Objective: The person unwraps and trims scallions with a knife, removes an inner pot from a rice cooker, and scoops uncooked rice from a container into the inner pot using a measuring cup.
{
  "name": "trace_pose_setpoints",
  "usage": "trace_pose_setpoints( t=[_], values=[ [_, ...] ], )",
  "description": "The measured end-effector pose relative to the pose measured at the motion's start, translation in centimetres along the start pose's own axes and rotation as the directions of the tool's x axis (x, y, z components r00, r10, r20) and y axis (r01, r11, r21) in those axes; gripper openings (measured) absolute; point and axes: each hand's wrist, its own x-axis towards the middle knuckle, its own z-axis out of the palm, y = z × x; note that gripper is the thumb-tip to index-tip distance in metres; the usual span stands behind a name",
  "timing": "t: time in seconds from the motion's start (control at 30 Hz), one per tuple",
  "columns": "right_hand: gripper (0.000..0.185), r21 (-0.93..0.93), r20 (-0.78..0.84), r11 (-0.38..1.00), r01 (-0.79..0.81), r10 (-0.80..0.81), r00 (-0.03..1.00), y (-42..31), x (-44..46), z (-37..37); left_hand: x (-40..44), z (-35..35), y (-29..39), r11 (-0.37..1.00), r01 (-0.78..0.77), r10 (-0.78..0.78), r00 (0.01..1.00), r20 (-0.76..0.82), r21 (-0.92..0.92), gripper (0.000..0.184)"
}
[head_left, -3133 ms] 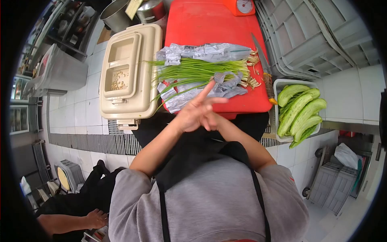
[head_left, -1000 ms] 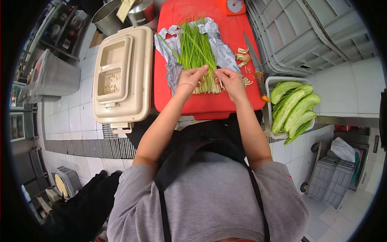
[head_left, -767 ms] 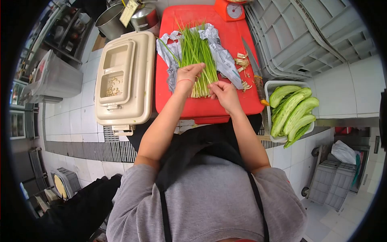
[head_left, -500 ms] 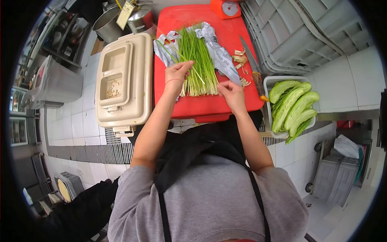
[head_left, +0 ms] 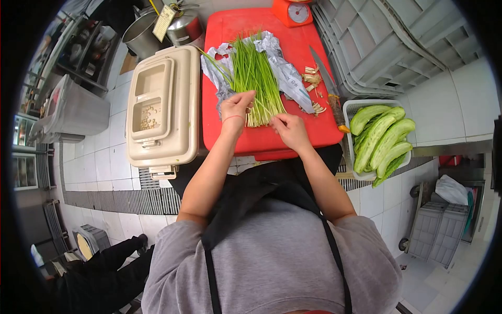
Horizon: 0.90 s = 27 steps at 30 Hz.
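A bunch of long green chives (head_left: 256,70) lies with its pale ends toward me on a crumpled grey plastic bag (head_left: 293,83). The bag rests on a red board (head_left: 230,26). My left hand (head_left: 236,111) is closed over the bunch's lower left side, and a chive slanting from the upper left runs into it. Beside the pale ends, my right hand (head_left: 291,131) is closed in a pinch; what sits between its fingertips is too small to make out. Cut root ends (head_left: 312,78) lie to the right, near a large knife (head_left: 327,78).
A beige lidded container (head_left: 185,104) stands left of the board; small pale bits lie in its recess. A white basket (head_left: 348,112) of pale green gourds (head_left: 384,138) is at the right. An orange scale (head_left: 285,13), metal pots (head_left: 141,35) and grey crates (head_left: 355,42) stand farther back.
My left hand has moved slightly right and down over the chives. My right hand has shifted left and down toward the pale ends. Another person's dark-clothed legs have moved at lower left.
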Motion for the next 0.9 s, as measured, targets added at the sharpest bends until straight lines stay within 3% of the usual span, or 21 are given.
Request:
trace_pose_setpoints(
  t=[0.07,0.13,0.17,0.23,0.3,0.37,0.4,0.47,0.5,0.57,0.6,0.67,0.7,0.77,0.83,0.9],
  values=[
    [0.019,-0.092,0.008,0.996,-0.006,0.007,1.000,1.9,-0.6,-0.9,0.9,-1.2,0.4,1.000,-0.001,0.001,1.000,-0.031,-0.002,0.017],
    [0.017,0.080,-0.006,0.957,-0.278,0.279,0.960,2.8,-1.0,-1.8,1.5,-2.0,0.7,0.999,0.009,-0.008,0.999,-0.044,0.038,0.018],
    [0.017,0.078,-0.004,0.956,-0.283,0.285,0.959,3.4,-0.8,-1.9,1.6,-2.0,0.5,0.999,0.015,-0.013,0.999,-0.046,0.037,0.018],
    [0.016,0.132,-0.092,0.967,-0.217,0.230,0.969,2.5,1.0,-2.5,1.3,-1.6,0.8,0.999,0.000,-0.001,1.000,0.006,0.043,0.018],
    [0.015,0.065,-0.193,0.987,-0.144,0.154,0.969,2.2,2.8,-2.8,1.0,-1.1,0.8,0.998,0.015,-0.015,1.000,-0.003,0.059,0.017],
    [0.013,-0.213,-0.320,0.976,0.048,-0.116,0.940,2.4,4.6,-3.6,0.7,-0.9,0.6,0.999,0.037,-0.037,0.999,0.009,0.034,0.017],
    [0.013,-0.212,-0.319,0.976,0.047,-0.115,0.941,3.4,5.5,-4.1,0.6,-1.0,0.6,0.999,0.038,-0.038,0.999,0.007,0.034,0.017],
    [0.024,-0.549,-0.256,0.834,0.052,-0.226,0.940,5.7,6.5,-4.9,0.5,-0.9,0.4,1.000,0.005,-0.005,1.000,0.021,0.010,0.016],
    [0.024,-0.552,-0.258,0.833,0.049,-0.226,0.939,5.0,6.2,-5.3,0.5,-0.7,0.4,1.000,0.006,-0.006,1.000,0.025,0.008,0.016],
    [0.030,-0.354,-0.275,0.917,-0.181,0.083,0.958,2.1,5.8,-6.5,0.2,-0.4,0.7,0.999,0.050,-0.050,0.999,-0.001,-0.011,0.016],
    [0.030,-0.355,-0.273,0.918,-0.178,0.081,0.959,2.8,6.0,-7.1,0.0,-0.2,0.9,0.999,0.048,-0.048,0.999,-0.003,-0.013,0.016],
    [0.032,-0.586,-0.125,0.775,-0.237,0.202,0.971,4.7,6.1,-8.5,-0.8,0.0,0.9,0.980,0.173,-0.165,0.983,0.084,-0.095,0.019],
    [0.032,-0.583,-0.131,0.776,-0.241,0.203,0.970,4.6,5.7,-8.3,-1.2,-0.3,0.7,0.981,0.173,-0.165,0.982,0.089,-0.091,0.019],
    [0.031,-0.537,-0.224,0.837,0.105,-0.262,0.939,3.3,5.1,-7.4,-1.5,-1.2,0.3,0.969,0.228,-0.243,0.949,0.200,0.092,0.023],
    [0.033,-0.409,0.012,0.716,0.565,-0.615,0.788,-1.2,5.0,-5.3,-2.4,-1.9,0.9,0.941,0.314,-0.337,0.906,0.257,0.127,0.025],
    [0.035,-0.540,0.327,0.420,0.729,-0.694,0.642,-5.4,2.7,-2.3,-3.8,-2.0,2.1,0.875,0.126,-0.301,0.898,0.321,0.467,0.023]
  ],
)
